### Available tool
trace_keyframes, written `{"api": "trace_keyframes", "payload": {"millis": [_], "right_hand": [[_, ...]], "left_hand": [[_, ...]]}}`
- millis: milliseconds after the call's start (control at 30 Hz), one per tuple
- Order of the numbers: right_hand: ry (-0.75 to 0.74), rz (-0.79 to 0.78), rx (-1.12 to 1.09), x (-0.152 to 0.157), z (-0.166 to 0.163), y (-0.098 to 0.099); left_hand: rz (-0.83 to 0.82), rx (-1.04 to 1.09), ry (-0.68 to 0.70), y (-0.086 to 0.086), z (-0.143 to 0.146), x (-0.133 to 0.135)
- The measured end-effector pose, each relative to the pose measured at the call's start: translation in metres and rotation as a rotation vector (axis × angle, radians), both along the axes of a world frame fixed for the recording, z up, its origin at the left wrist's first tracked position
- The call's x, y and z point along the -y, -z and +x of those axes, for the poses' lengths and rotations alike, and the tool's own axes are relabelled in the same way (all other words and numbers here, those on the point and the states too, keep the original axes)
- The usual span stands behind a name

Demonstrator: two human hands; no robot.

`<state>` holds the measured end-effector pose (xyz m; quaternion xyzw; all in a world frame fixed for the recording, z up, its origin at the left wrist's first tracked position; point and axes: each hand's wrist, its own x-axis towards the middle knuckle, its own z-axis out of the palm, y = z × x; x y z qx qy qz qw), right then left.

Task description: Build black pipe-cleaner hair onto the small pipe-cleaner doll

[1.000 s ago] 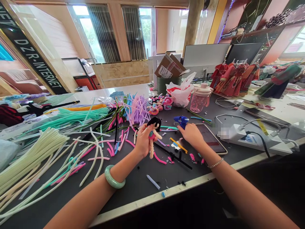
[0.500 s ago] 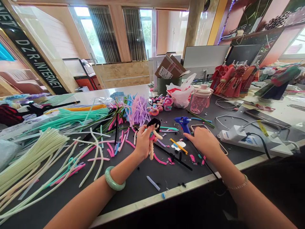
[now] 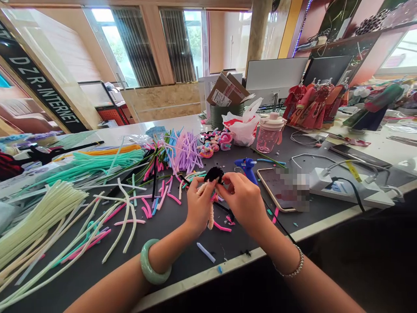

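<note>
A small pipe-cleaner doll with black hair and cream limbs is upright above the dark tabletop. My left hand is closed around its body, and one cream leg hangs below the fingers. At the doll's head, my right hand pinches with thumb and fingertips; what exactly lies between those tips is partly hidden. Just behind the right hand lies a blue glue gun, its black cord running toward the table's front edge. A phone lies to the right of that hand.
Bundles of pale pipe cleaners, teal ones and lilac ones spread across the left and back. Cut scraps lie around the hands. A pink cup, a plastic bag and a power strip stand beyond and rightward.
My right hand has left the place beside the glue gun and phone and come left to the doll's head. The left hand still holds the doll, now turned, and the view has shifted slightly.
</note>
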<state>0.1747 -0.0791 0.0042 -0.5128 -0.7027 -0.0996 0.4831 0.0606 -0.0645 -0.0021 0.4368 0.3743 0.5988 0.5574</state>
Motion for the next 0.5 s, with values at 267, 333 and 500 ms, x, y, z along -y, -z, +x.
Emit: {"api": "trace_keyframes", "payload": {"millis": [267, 333, 500], "right_hand": [[0.012, 0.049, -0.061, 0.0005, -0.0029, 0.0028], [0.011, 0.097, -0.076, 0.0008, -0.0049, 0.0024], [0.018, 0.144, -0.137, 0.0013, -0.0076, 0.0011]], "left_hand": [[0.009, -0.049, -0.022, -0.0023, -0.0001, 0.0032], [0.013, -0.051, -0.024, -0.0032, 0.0000, 0.0036], [0.038, -0.021, -0.060, -0.0021, 0.0006, 0.0002]]}}
